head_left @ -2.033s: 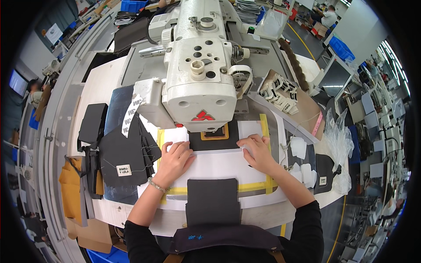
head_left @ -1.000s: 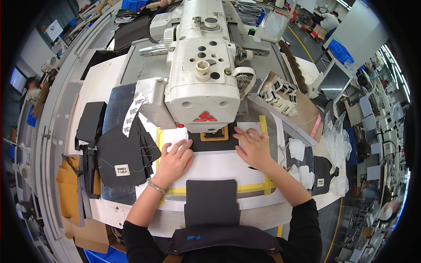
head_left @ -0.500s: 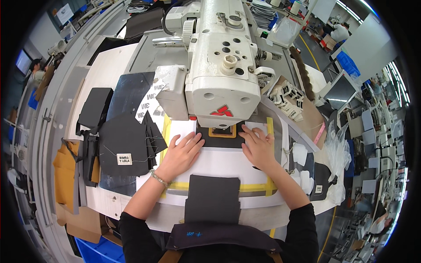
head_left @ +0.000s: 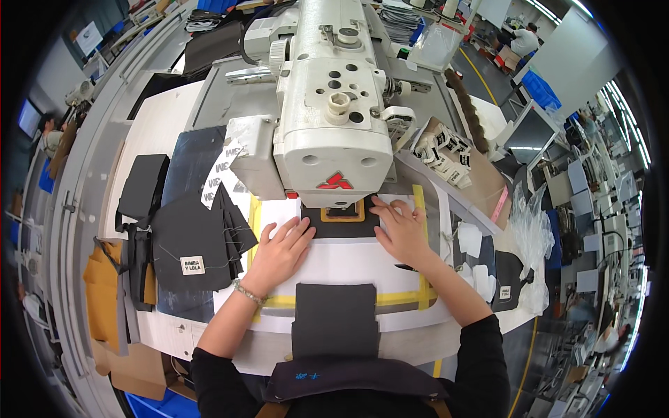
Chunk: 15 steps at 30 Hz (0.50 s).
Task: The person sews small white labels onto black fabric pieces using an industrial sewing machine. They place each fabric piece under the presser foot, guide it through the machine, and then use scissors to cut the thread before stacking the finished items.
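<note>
A flat black piece [head_left: 331,231] lies under the white sewing machine head [head_left: 338,153], on a white sheet [head_left: 334,261] edged with yellow tape. A small yellow-orange frame [head_left: 361,216] rests on the piece below the head; the needle area is mostly hidden. My left hand [head_left: 282,252], fingers outstretched, touches the piece's left edge. At its right edge lies my right hand [head_left: 401,233], fingers spread, also pressing flat. Neither hand grips anything. Nearest me, dark grey flat pieces [head_left: 334,320] lie at the table's front edge.
To the left are black cut pieces [head_left: 188,233] with a white label, a black stack [head_left: 144,187] and mustard pieces [head_left: 104,289]. A cardboard box [head_left: 477,195] of labels, white scraps [head_left: 470,240] and clear plastic [head_left: 531,237] stand right. A person [head_left: 524,40] is far off.
The whole view has shifted slightly, so the machine appears further left. Both hands keep about the same places on the black piece.
</note>
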Motion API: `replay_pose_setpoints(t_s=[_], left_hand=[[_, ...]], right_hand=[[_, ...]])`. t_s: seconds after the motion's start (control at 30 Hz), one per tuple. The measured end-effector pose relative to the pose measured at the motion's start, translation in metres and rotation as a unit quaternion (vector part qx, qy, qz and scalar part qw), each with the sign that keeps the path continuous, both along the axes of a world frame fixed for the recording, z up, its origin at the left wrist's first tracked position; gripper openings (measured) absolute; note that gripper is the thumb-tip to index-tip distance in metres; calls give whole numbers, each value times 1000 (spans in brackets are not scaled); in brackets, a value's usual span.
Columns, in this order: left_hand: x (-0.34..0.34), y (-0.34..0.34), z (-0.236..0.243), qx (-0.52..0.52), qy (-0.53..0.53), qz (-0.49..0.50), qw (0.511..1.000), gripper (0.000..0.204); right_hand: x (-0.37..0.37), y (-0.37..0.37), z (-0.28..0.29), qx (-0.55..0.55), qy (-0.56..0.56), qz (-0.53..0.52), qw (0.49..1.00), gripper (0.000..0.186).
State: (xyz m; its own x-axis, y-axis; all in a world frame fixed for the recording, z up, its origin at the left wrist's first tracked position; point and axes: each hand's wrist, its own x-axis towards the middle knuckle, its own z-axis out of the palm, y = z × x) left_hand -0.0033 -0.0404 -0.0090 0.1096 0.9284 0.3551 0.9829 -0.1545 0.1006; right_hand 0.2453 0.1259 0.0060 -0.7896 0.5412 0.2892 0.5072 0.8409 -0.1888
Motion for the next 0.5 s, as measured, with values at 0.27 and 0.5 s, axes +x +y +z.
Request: replay_pose_setpoints(t_s=[0.27,0.5], left_hand=[[0,-3,2,17,16,-16,1000,34],[2,-4,4,38,40,-19,998,33]], right_hand=[[14,-30,4,83,-24,32,996,43],[21,-48,-3,86,-30,8,996,47]])
